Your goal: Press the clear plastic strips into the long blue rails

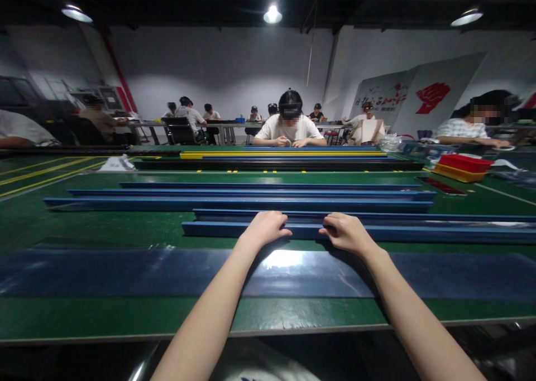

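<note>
A large workshop with white walls and round ceiling lamps stretches back from a green worktop (pixel 104 230) that fills the lower half of the frame. Across the middle of the frame several people sit at further tables; one in a white shirt (pixel 290 129) faces this way at upper centre. A red tray (pixel 464 162) stands at right, above yellow ones.

At centre frame both hands rest on the nearest blue rail (pixel 419 233), a long narrow strip lying flat on the worktop. The left hand (pixel 264 228) and right hand (pixel 345 231) sit close together, palms down, fingers curled over the rail's far edge in a narrow hold, thumbs towards the near edge. Whether they clamp it tightly or merely press down, I cannot tell.

The rail's long axis runs left to right across the frame, its left end just left of the left hand, its right end passing out of the frame's right edge. More blue rails (pixel 243 202) lie parallel behind it, and a dark glossy sheet (pixel 104 272) lies in front, under the wrists.

Judging from this hold, handling such a long piece well probably means spreading the hands wider apart and keeping it parallel to its neighbours, so it neither sags nor swings.
</note>
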Demonstrator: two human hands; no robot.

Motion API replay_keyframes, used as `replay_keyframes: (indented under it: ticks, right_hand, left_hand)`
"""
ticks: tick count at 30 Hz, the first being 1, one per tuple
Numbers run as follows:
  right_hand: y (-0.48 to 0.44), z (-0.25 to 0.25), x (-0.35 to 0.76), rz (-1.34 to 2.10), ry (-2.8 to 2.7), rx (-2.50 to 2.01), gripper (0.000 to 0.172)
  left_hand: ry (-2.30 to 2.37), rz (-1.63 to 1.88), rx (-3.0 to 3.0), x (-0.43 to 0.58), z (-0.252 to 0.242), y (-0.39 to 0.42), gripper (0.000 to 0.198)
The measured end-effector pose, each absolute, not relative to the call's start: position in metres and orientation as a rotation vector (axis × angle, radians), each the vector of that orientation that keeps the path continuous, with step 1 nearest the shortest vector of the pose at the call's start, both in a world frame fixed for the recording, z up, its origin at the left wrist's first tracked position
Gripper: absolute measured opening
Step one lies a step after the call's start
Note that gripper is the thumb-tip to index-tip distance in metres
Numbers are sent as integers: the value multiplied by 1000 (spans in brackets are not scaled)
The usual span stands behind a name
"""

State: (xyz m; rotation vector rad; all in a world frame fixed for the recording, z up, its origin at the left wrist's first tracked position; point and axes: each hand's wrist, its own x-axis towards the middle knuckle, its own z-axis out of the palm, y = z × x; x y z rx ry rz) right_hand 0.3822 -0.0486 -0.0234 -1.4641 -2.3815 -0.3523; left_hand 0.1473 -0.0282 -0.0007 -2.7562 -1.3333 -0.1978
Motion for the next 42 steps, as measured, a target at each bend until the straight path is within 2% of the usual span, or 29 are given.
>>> replay_keyframes:
  ticks: [17, 23, 42]
  right_hand:
    - [-51, -22, 383, -359, -2376, -1499, 24]
    - [-50, -23, 383, -342, -2384, -1509, 24]
    - [-51, -21, 383, -297, -2392, -1562, 25]
  left_hand:
    - [-1238, -212, -2776, 149, -5, -29, 25]
    - [-1174, -273, -2840, 153, -13, -26, 18]
    - [-1302, -250, -2914, 156, -18, -23, 32]
